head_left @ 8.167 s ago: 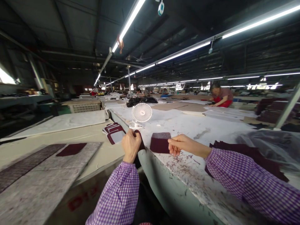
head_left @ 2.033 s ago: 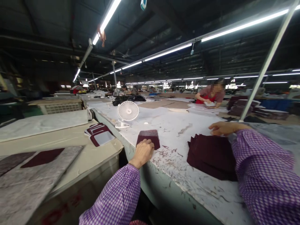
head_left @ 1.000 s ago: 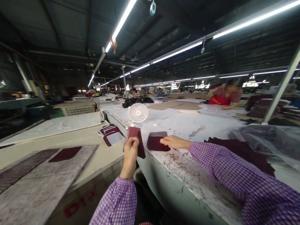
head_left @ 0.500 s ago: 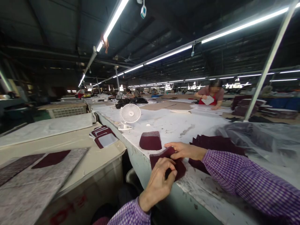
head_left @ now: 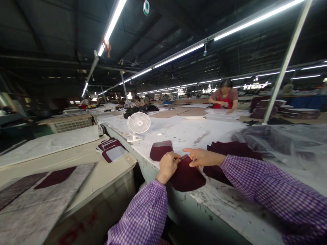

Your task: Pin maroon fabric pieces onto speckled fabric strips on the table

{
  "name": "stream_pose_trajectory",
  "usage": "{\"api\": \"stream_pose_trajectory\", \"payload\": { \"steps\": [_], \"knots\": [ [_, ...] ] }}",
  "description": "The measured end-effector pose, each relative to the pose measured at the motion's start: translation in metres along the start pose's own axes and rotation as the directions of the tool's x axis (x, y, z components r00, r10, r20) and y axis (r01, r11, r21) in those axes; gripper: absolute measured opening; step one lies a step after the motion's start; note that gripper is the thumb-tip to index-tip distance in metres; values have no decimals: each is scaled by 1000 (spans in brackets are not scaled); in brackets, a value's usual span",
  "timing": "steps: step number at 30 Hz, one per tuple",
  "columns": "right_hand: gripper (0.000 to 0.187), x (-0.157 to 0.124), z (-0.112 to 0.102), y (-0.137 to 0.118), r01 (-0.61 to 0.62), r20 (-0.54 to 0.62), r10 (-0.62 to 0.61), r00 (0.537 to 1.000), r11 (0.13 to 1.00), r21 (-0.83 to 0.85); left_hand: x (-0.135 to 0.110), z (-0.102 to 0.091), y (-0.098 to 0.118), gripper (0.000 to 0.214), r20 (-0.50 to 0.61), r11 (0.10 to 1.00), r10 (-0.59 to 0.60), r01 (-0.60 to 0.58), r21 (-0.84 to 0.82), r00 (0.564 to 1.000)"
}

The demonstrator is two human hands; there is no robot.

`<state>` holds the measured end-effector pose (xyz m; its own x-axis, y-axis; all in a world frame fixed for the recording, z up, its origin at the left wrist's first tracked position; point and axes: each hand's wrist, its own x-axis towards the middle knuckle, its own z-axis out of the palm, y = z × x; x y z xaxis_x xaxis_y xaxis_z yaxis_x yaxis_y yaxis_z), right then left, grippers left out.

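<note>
Since 0.5 s earlier, the left hand [head_left: 168,167] had moved from the near part of the maroon piece [head_left: 189,175] to its upper left edge, and the piece had spread flatter. The left fingers [head_left: 176,158] were bent and drawn together, clamped on that edge, with the back of the hand upward. The right hand [head_left: 205,157] came in from the other side, its index finger [head_left: 187,150] straight and pointing left along the top edge, the thumb lower, touching the fabric, and the other fingers curled under; whether thumb and index pinched anything, I could not tell. The 2 forearms, in purple checked sleeves [head_left: 143,214], converged on the piece, the left rising steeply and the right reaching across lower and flatter.

The maroon piece lay at the front edge of the white-covered worktop [head_left: 178,131], partly over the rim. Just beyond the left hand was a maroon stack with a grey band [head_left: 160,151]; beneath and beyond the right wrist spread a larger dark stack [head_left: 230,151], beside clear plastic sheeting [head_left: 276,139]. Farther back stood a white fan [head_left: 139,123]. Well apart, across the worktop, a person in a red apron [head_left: 223,102] leaned over white sheets [head_left: 227,114].
</note>
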<state>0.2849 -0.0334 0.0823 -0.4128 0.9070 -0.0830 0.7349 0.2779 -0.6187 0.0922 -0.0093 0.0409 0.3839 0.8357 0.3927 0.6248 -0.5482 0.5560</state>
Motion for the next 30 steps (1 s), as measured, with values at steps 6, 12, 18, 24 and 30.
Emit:
{"api": "stream_pose_trajectory", "payload": {
  "steps": [6,12,18,24,30],
  "knots": [
    [27,9,-5,21,180,-153,-293,944,844,-505,-4,16,-5,23,42,976,145,-149,156,989],
    [26,12,0,23,238,-88,-359,929,764,-600,-6,14,-3,26,57,957,176,-185,225,983],
    [21,12,5,20,215,-98,-353,931,743,-634,-6,15,-2,26,52,952,191,-198,234,980],
    [17,11,15,22,211,-29,-411,911,525,-825,-7,15,-6,29,75,925,247,-258,278,966],
    [16,6,18,23,285,103,-476,873,329,-900,-7,10,-1,30,144,903,253,-287,320,957]
  ]
}}
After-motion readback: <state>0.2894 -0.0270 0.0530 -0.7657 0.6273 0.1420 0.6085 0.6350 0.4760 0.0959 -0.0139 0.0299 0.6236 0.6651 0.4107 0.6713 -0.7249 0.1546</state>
